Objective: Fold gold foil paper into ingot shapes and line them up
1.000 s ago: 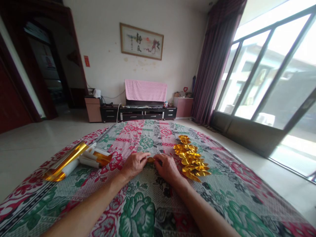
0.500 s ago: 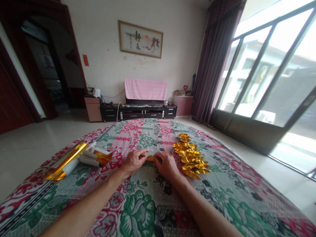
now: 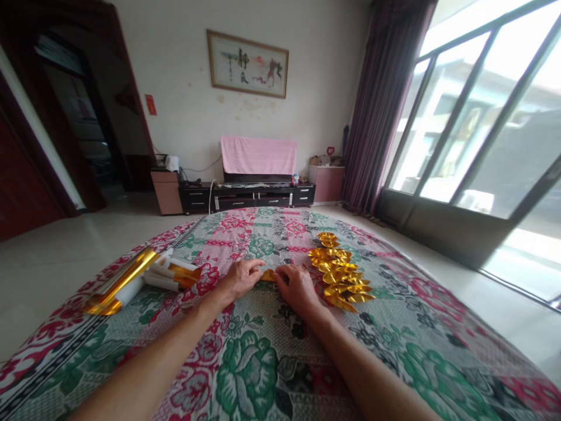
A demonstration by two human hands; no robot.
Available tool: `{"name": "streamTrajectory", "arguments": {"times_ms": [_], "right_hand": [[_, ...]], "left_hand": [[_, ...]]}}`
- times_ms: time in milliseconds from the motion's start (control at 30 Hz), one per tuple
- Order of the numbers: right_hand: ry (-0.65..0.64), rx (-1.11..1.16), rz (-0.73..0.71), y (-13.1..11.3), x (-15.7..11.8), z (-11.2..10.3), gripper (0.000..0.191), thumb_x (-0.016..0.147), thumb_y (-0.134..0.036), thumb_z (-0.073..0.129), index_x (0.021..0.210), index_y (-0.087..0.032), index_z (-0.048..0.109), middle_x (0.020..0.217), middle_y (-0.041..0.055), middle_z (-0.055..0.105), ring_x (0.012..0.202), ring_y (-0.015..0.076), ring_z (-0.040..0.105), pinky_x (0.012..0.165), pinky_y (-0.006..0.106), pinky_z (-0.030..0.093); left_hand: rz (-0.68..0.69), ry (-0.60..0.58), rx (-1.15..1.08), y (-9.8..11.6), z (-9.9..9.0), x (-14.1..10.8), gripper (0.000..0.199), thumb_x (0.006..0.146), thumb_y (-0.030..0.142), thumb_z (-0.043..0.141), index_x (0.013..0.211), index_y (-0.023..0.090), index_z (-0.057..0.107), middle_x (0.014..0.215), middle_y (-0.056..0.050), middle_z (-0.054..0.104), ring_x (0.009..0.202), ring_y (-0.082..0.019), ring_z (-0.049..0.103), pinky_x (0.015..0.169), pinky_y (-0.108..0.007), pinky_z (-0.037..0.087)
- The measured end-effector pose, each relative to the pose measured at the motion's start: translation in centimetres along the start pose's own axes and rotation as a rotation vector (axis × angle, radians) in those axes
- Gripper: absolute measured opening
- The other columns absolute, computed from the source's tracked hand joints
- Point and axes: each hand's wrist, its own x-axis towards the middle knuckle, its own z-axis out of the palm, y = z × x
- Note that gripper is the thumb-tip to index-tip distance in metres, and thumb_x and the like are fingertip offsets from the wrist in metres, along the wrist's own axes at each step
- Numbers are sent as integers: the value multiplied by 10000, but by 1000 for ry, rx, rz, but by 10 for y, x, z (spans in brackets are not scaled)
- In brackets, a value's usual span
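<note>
A small piece of gold foil paper (image 3: 267, 275), seemingly folded, is between my two hands, just above or on the flowered tablecloth (image 3: 245, 374). My left hand (image 3: 242, 279) holds its left end with thumb and fingers, the index finger reaching forward. At the opposite end my right hand (image 3: 298, 285) pinches the paper with curled fingers. Part of the piece is hidden behind the fingertips. Beside my right hand, several folded gold foil paper shapes (image 3: 339, 272) stand in a row running away from me.
Left on the table lie rolled gold foil sheets (image 3: 127, 279) with white backs, some smaller rolls (image 3: 169, 275) against them. Beyond the table stands a low black cabinet (image 3: 254, 199) with a pink cloth (image 3: 258, 155) above it. Glass doors (image 3: 473, 117) are on the right.
The gold foil paper between my hands shows a taller, more peaked shape. My hands have barely shifted; the whole view has tilted slightly. The row and the rolls lie as before.
</note>
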Motion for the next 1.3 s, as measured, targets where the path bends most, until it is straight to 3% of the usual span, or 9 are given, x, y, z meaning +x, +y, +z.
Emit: {"name": "streamTrajectory", "arguments": {"times_ms": [333, 567, 767, 1300], "right_hand": [[-24, 23, 17, 2, 1, 2, 152, 844, -220, 479, 827, -202, 629, 797, 21, 655, 769, 136, 570, 705, 213, 342], [-27, -28, 32, -1, 2, 1, 155, 850, -246, 478, 834, -212, 628, 804, 21, 652, 775, 147, 558, 703, 228, 327], [-59, -55, 62, -3, 3, -1, 148, 846, -265, 491, 837, -206, 626, 799, 29, 643, 762, 150, 545, 684, 236, 312], [-107, -117, 86, -6, 5, -3, 186, 863, -295, 468, 830, -192, 619, 810, 50, 624, 757, 155, 525, 708, 253, 317]], "left_hand": [[-70, -24, 163, 16, -4, 4, 344, 712, 240, 501, 998, 165, 675, 648, -12, 667, 591, -129, 579, 557, -199, 403], [-28, 6, 161, 12, 2, 5, 315, 718, 239, 488, 953, 177, 688, 787, -50, 712, 662, -147, 614, 610, -222, 434], [8, -10, 189, 13, 1, 4, 277, 726, 224, 471, 868, 205, 708, 769, -30, 713, 633, -134, 607, 592, -220, 423], [51, -33, 256, 11, 3, 7, 277, 748, 217, 469, 856, 215, 725, 848, -34, 722, 770, -162, 634, 708, -243, 451]]}}
